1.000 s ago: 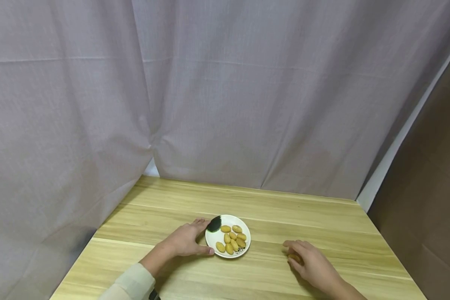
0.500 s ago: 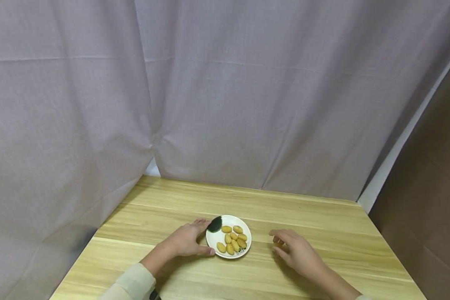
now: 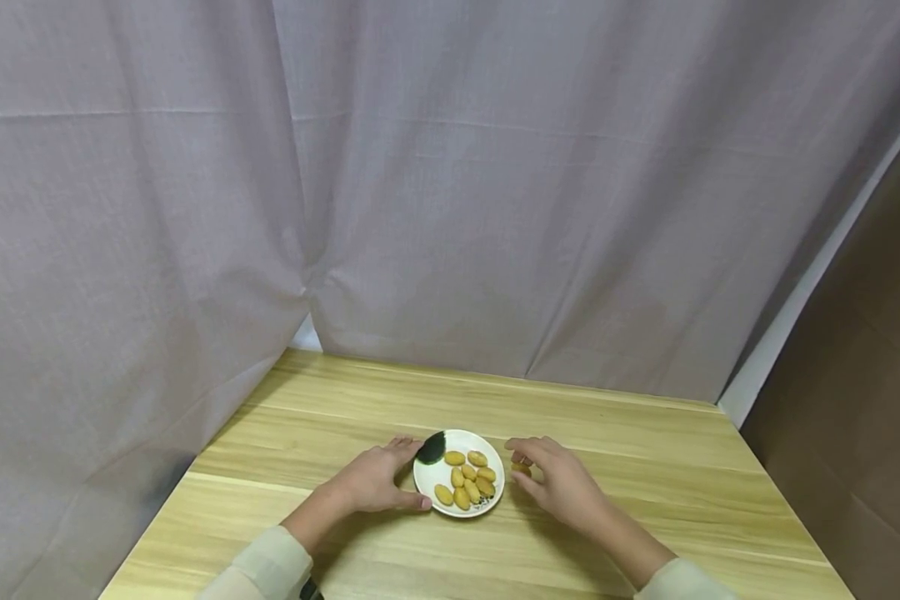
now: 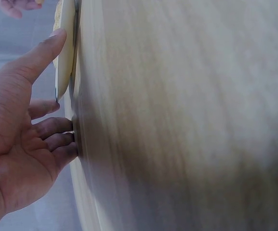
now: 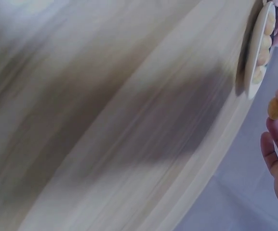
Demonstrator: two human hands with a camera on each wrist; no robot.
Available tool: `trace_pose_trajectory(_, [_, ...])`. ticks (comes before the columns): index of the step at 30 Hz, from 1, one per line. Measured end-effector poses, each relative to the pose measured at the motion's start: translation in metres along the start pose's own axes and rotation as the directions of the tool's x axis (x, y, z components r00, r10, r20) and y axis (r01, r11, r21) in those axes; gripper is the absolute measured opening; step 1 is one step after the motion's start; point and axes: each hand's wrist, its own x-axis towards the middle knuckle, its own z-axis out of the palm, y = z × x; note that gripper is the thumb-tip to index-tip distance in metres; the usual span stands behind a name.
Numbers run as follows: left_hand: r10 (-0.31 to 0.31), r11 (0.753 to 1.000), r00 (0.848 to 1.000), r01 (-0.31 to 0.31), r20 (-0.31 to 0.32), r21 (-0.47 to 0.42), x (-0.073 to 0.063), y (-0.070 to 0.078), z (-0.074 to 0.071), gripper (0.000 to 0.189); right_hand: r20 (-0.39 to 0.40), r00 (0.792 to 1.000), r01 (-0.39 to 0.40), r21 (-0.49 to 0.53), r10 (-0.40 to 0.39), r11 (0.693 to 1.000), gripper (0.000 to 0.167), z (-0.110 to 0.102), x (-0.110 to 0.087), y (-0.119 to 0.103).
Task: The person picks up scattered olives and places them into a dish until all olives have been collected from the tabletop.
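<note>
A small white plate (image 3: 425, 487) with a dark green patch at one edge lies on the table, holding several yellow-brown oval fruits (image 3: 472, 490) that look like dates. My left hand (image 3: 376, 478) is spread at the plate's left side, thumb and index fingertips at the rim; in the left wrist view its other fingertips (image 4: 66, 144) come down at the tabletop. Just right of the plate, my right hand (image 3: 562, 483) pinches one more oval fruit (image 5: 275, 109) between thumb and fingers, above the table.
The wooden table (image 3: 615, 433) has its back edge against a grey-mauve curtain (image 3: 450, 208). More curtain hangs along the left side, and a brown cloth (image 3: 862, 400) covers the right.
My right hand has moved left across the table with the fruit, from well right of the plate to close beside it. My left hand has stayed at the rim.
</note>
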Motion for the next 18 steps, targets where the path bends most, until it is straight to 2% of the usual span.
trace_pose_trajectory(9, [0.006, 1.000, 1.000, -0.006, -0.005, 0.018, 0.001, -0.002, 0.000, 0.108, 0.028, 1.000, 0.010, 0.040, -0.011, 0.999, 0.048, 0.013, 0.020, -0.017])
trace_pose_trajectory(18, [0.011, 1.000, 1.000, -0.011, -0.011, -0.006, -0.001, -0.002, 0.000, 0.107, 0.116, 0.993, -0.026, 0.104, 0.014, 0.994, 0.041, 0.029, 0.037, -0.039])
